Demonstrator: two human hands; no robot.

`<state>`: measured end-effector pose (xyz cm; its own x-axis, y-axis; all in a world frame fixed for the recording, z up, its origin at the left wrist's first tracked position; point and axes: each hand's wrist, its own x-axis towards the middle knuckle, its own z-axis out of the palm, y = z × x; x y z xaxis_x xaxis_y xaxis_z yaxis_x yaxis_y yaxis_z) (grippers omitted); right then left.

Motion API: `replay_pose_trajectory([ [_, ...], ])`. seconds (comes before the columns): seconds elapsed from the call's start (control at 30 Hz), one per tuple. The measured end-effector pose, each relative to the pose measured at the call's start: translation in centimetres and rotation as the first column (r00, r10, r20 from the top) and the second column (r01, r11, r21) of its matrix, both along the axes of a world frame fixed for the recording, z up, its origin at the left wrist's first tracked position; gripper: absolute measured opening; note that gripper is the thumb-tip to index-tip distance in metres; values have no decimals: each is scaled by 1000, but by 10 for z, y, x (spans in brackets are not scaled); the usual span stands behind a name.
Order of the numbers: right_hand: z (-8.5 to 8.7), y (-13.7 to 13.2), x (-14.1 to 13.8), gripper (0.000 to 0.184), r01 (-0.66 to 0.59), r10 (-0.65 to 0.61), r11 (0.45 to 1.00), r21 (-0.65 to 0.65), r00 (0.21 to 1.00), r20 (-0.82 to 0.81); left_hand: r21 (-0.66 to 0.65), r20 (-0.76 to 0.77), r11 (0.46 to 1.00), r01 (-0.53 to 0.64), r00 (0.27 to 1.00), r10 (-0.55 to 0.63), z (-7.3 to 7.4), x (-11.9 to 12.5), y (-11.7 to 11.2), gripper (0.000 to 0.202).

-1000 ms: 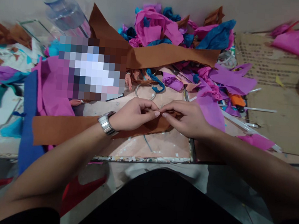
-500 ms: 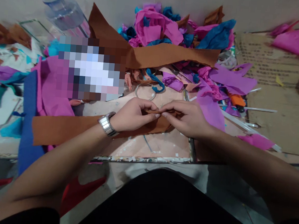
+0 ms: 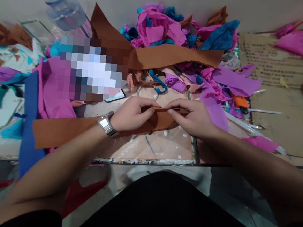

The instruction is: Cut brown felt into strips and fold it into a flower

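A long brown crepe paper strip (image 3: 66,131) runs across the front of the table, its far-left end lying over a blue sheet (image 3: 31,121). My left hand (image 3: 133,113), with a metal watch on the wrist, pinches the strip's upper edge between thumb and fingers. Just to its right, my right hand (image 3: 190,116) pinches the same edge, which looks folded or rolled over there. The fingertips of both hands are a short gap apart. Behind them lie a clear ring (image 3: 148,92) and a twisted blue paper piece (image 3: 159,84).
A second brown strip (image 3: 177,57) stretches across the back, before a heap of pink, blue and brown scraps (image 3: 160,26). A plastic bottle (image 3: 67,14) stands back left, near a partly blurred phone (image 3: 116,96). On the right lie an orange-handled tool (image 3: 239,100), white sticks (image 3: 256,110) and cardboard (image 3: 274,119).
My hands have moved slightly apart along the strip's edge, so a gap now shows between their fingertips. Both still pinch the paper.
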<state>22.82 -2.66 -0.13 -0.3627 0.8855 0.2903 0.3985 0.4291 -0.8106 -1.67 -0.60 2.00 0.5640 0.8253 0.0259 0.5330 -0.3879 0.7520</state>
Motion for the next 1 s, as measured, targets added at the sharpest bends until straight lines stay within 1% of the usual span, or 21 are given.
replay_pose_trajectory([
  [0.1,0,1,0,18,24,-24,1000,-6,1000,-10,67,-38,997,-44,998,46,0,0,0,32],
  [0.23,-2,0,-1,19,-7,7,1000,-8,1000,6,98,-42,995,31,999,-27,0,3,-4,28],
  [0.3,-3,-1,-2,20,-25,25,1000,-13,1000,15,92,-52,994,55,997,-50,-1,4,-6,24],
  [0.4,-4,-2,-2,21,-51,51,999,-14,998,28,80,-61,996,47,997,-42,-4,5,-7,21],
  [0.53,-4,-2,-1,22,-82,82,997,-1,996,28,86,-49,996,35,998,-31,-5,5,-6,26],
  [0.7,0,-2,-2,21,-96,96,995,-4,995,20,74,-39,994,77,996,-74,-1,5,-7,21],
  [0.8,-1,-3,-2,20,-97,97,995,-27,995,21,57,-22,993,105,994,-104,2,6,-9,23],
  [0.9,-2,-4,-2,20,-97,97,994,-46,995,1,31,-6,995,97,995,-97,3,6,-10,26],
  [1.0,-2,-4,-2,20,-103,102,994,-48,995,-14,22,-2,996,92,996,-92,3,6,-10,25],
])
